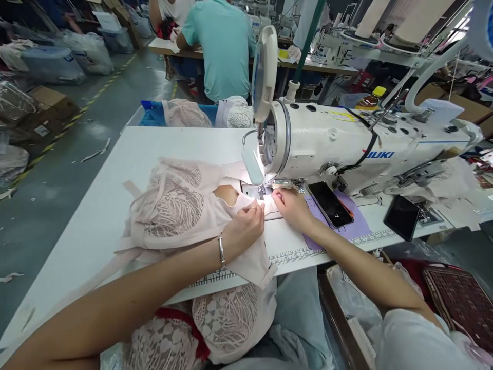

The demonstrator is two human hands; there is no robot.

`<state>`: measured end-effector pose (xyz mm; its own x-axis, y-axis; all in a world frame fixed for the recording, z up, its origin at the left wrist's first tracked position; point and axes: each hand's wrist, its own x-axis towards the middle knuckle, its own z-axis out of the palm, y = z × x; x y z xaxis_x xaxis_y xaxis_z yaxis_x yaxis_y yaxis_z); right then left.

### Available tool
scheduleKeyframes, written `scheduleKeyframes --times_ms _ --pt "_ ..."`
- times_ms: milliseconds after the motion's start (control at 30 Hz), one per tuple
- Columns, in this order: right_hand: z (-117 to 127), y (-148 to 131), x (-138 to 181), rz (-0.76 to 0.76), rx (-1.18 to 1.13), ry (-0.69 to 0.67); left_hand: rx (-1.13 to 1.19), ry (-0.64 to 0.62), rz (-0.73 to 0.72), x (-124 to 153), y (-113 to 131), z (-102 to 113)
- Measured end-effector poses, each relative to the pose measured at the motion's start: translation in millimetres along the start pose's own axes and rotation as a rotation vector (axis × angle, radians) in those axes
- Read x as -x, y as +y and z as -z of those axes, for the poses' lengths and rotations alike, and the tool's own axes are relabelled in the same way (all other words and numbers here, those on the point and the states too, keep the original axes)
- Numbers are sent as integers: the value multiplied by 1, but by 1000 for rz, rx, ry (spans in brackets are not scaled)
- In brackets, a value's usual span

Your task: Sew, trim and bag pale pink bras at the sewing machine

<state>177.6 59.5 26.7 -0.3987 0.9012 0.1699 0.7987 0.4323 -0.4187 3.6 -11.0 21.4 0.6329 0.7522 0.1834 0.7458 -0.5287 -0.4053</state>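
A pale pink lace bra lies spread on the white sewing table, its band running under the needle area of the sewing machine. My left hand, wearing a bracelet, pinches the bra's fabric just in front of the presser foot. To the right of the foot, my right hand has its fingertips closed on the edge of the same fabric. Part of the band hangs over the table's front edge. More lace bras rest on my lap below.
A phone lies on purple paper right of my right hand, with a dark flat device farther right. Lace cups sit behind the table. A person in a teal shirt sits ahead.
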Motion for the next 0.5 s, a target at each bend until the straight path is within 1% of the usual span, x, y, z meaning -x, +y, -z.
scheduleKeyframes --times_ms 67,133,233,300,400,500 --pt "-5 -7 1 -38 -10 -18 9 34 -21 -2 1 0" --pt "-6 -16 0 -78 38 -73 19 52 -42 -2 -1 -1" --pt "-4 -26 -4 -124 128 -159 47 43 -40 0 -6 -1" --pt "-3 -28 -7 -141 157 -183 68 46 -35 2 -8 -1" --pt "-5 -23 -8 -139 128 -141 61 86 -23 2 -10 -2" --pt "-8 -14 -8 -120 20 -73 69 107 -8 0 -12 -4"
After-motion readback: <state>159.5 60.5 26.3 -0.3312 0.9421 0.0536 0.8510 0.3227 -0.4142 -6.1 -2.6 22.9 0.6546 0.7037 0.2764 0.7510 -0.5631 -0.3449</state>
